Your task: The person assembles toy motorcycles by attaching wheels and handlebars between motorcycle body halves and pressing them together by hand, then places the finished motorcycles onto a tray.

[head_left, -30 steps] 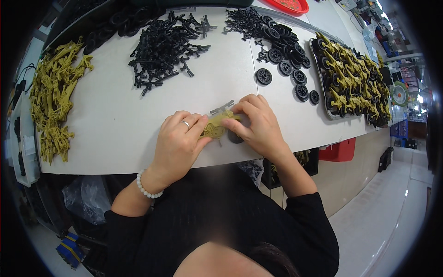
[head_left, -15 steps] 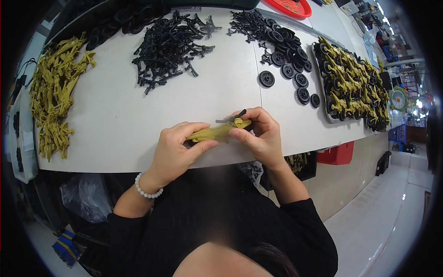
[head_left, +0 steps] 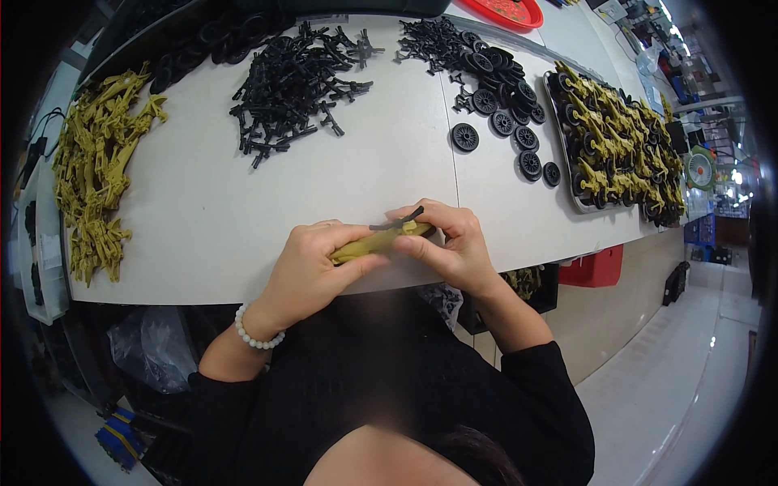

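Close to the table's near edge, my left hand (head_left: 309, 263) grips one end of a yellow plastic toy motorcycle body (head_left: 369, 245), thumb below and fingers above. The other end is pinched between the thumb and fingers of my right hand (head_left: 455, 248). Along the top of the body lies a thin black handlebar piece (head_left: 413, 215), slanting up toward my right fingers. Part of something dark shows beside the body under the right fingers, mostly hidden. Blur keeps me from telling how the handlebar piece is seated.
Yellow bodies (head_left: 93, 170) are heaped at the left. Black handlebar parts (head_left: 284, 89) lie at the far middle, with black spoked wheels (head_left: 502, 123) to their right. A metal tray (head_left: 571, 174) holds motorcycles with wheels at the right. A red round tray (head_left: 519, 12) sits far back.
The handlebar piece has turned to lie flatter along the body. Both hands keep their hold, and the right has shifted slightly left.
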Motion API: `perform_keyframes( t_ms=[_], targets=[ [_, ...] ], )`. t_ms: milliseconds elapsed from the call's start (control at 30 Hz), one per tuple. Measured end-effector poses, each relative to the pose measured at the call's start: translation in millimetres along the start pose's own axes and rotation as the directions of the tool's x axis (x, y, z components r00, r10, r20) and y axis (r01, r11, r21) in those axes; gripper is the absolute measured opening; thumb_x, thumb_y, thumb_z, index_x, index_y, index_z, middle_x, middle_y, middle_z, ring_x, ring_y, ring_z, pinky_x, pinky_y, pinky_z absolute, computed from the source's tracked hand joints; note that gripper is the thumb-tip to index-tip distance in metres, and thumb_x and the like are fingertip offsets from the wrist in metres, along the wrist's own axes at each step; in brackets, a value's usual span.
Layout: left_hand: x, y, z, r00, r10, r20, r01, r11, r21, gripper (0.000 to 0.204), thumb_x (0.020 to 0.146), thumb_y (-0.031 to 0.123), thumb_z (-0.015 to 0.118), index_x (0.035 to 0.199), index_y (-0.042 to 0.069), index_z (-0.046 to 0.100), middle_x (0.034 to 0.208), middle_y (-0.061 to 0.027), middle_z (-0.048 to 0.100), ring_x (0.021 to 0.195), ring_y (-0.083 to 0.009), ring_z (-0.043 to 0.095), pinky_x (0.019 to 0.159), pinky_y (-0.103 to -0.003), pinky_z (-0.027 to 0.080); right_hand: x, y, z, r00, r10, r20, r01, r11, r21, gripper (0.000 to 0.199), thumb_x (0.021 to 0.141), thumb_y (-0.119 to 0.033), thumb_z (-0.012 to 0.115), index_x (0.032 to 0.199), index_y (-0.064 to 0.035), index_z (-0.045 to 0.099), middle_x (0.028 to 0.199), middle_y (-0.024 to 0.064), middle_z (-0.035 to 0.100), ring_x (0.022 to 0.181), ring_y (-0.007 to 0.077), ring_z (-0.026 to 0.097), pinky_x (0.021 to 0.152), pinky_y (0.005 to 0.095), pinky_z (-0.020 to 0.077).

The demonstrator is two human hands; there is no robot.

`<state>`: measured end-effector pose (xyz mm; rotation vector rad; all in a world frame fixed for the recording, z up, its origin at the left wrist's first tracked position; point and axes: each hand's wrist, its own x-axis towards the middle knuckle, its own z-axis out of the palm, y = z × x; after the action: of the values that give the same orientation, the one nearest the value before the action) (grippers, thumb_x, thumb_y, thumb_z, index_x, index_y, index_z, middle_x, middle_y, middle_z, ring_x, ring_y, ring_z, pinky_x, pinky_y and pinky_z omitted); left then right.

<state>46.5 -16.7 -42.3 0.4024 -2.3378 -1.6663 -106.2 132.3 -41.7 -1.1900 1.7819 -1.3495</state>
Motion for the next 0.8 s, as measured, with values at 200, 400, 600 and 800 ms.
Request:
perform_keyframes(
  t_ms=[200, 400, 600, 800],
  targets=[
    [1, -1, 4, 0.992, 0.111, -0.061, -0.109, 0.993, 0.042, 0.020, 0.077, 0.008, 0.074, 0.094, -0.002, 0.069, 0.064, -0.0085, 0.059, 0.055, -0.0131, 0.054, 0.050, -0.027, 0.039, 9, 2, -3, 0.983, -0.186, 0.006, 0.186, 0.982, -0.039, 0.025, 0.082, -0.019, 0.070, 0.097, 0.0001, 0.069, 0.077, 0.0067, 0.063, 0.071, 0.0130, 0.056, 0.065, 0.0246, 0.0430],
    [1, 0, 2, 0.980, -0.196, 0.021, 0.195, 0.949, -0.248, 0.022, 0.083, 0.008, 0.071, 0.100, -0.005, 0.068, 0.074, -0.0052, 0.067, 0.062, -0.0077, 0.056, 0.055, -0.021, 0.042, 19, -7, -8, 0.995, 0.050, 0.081, -0.058, 0.994, 0.091, 0.030, 0.084, -0.024, 0.069, 0.101, 0.0012, 0.068, 0.090, 0.0068, 0.066, 0.076, 0.0125, 0.057, 0.068, 0.0249, 0.0444],
    [3, -13, 2, 0.984, -0.163, -0.070, 0.031, 0.548, -0.836, 0.021, 0.089, 0.001, 0.062, 0.108, -0.007, 0.063, 0.096, -0.0135, 0.069, 0.084, -0.0159, 0.066, 0.078, -0.028, 0.054, 14, -3, -5, 0.998, -0.023, -0.061, 0.038, 0.968, 0.248, 0.036, 0.079, -0.021, 0.074, 0.108, -0.0025, 0.065, 0.093, 0.0089, 0.063, 0.085, 0.0170, 0.059, 0.076, 0.0284, 0.0464],
    [-3, -16, 21, 0.974, -0.142, -0.176, -0.081, 0.505, -0.859, 0.022, 0.088, 0.000, 0.063, 0.110, -0.004, 0.064, 0.103, -0.0103, 0.067, 0.092, -0.0153, 0.063, 0.083, -0.027, 0.051, 11, -8, 22, 0.978, -0.113, -0.174, 0.141, 0.977, 0.158, 0.031, 0.076, -0.016, 0.076, 0.101, -0.0022, 0.065, 0.090, 0.0063, 0.059, 0.084, 0.0168, 0.054, 0.076, 0.0286, 0.0440]
  ],
)
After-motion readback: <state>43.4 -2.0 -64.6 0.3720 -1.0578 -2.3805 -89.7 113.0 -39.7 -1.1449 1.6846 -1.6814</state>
